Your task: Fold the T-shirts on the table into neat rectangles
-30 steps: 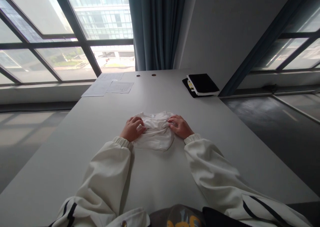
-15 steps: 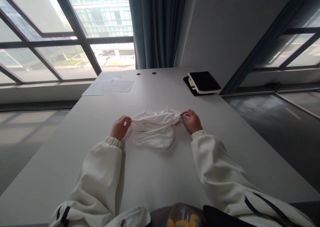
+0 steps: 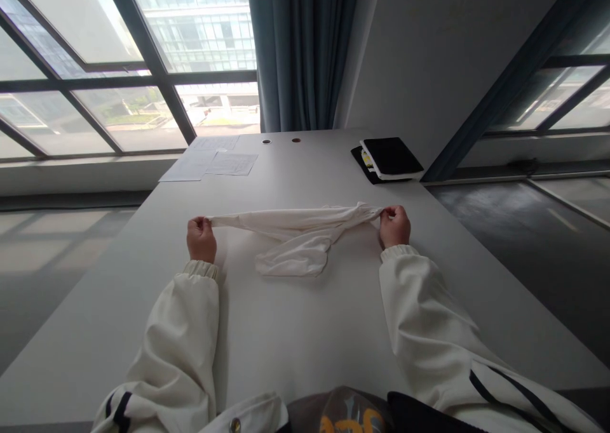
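Note:
A thin white piece of fabric [image 3: 295, 225], perhaps a small garment, is stretched sideways between my two hands above the white table [image 3: 305, 319]. My left hand [image 3: 201, 239] pinches its left end. At the other end, my right hand [image 3: 395, 226] grips a gathered corner between thumb and fingers. The upper edge runs nearly straight from hand to hand. Below it, a rumpled part of the fabric hangs or lies toward me; I cannot make out its exact shape among the folds.
Paper sheets [image 3: 232, 163] lie at the table's far left. A black-covered item [image 3: 391, 156] rests on another dark one at the far right. Two round holes [image 3: 267, 141] sit near the back edge. Behind are a blue curtain [image 3: 305, 52] and a window [image 3: 119, 109].
My hands have moved apart, the left one leftward and the right one rightward. Between them, the bunched fabric has been pulled into a long, taut strip with a loose lower part.

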The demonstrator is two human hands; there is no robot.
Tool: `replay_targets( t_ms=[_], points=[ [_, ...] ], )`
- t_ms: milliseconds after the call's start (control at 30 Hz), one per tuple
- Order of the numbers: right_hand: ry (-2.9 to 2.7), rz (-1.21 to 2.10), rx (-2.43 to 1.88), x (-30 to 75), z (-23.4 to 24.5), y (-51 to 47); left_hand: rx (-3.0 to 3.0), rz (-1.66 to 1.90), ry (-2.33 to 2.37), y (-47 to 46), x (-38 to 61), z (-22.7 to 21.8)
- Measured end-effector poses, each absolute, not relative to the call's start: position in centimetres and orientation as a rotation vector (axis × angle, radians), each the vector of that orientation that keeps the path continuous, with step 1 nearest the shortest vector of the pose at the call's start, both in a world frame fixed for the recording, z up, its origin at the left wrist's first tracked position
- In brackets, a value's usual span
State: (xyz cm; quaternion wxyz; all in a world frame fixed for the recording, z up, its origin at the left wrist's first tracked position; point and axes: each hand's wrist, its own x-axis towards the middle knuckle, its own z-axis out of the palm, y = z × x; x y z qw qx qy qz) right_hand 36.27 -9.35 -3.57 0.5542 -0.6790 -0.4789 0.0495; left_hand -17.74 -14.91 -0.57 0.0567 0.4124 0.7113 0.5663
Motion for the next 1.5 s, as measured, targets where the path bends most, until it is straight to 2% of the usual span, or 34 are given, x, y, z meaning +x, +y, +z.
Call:
replay_targets(
  t_ms=[200,300,467,533,700,767,900,1067,1300,1400,1500],
  points=[
    [-1.251,0.182,-1.543,35.8,-3.4,-9.8,1.174,1.882,2.212,-14.7,-21.2,-1.5],
    [-1.389,0.209,-1.505,34.9,-3.7,-9.8,1.199,1.855,2.146,-14.5,-21.5,-1.9],
    [-1.601,-0.008,-1.369,32.4,-3.4,-10.5,1.785,1.772,2.153,-15.3,-18.3,-1.2],
    [-1.743,-0.068,-1.293,31.0,-3.1,-11.2,2.138,1.603,2.017,-15.8,-16.0,-0.6],
    [-2.05,0.057,-1.28,28.2,-3.3,-11.9,2.581,0.813,1.45,-16.6,-10.2,-0.9],
    [-2.074,0.086,-1.332,28.1,-3.6,-11.8,2.608,0.666,1.387,-16.7,-9.0,-1.4],
    [-2.133,0.107,-1.393,28.5,-3.6,-11.6,2.637,0.637,1.393,-16.9,-8.5,-1.4],
    [-2.13,0.25,-1.466,28.5,-3.2,-12.1,2.705,0.641,1.251,-18.7,-7.5,0.7],
    [-2.129,0.258,-1.635,28.3,-3.0,-12.3,2.622,0.343,0.858,-22.1,-4.6,3.2],
    [-2.153,0.247,-1.583,28.4,-3.3,-12.2,2.538,0.33,0.931,-22.5,-4.5,3.0],
    [-2.11,0.261,-1.524,28.5,-3.5,-12.2,2.484,0.534,1.194,-21.7,-5.0,1.6]
  ],
)
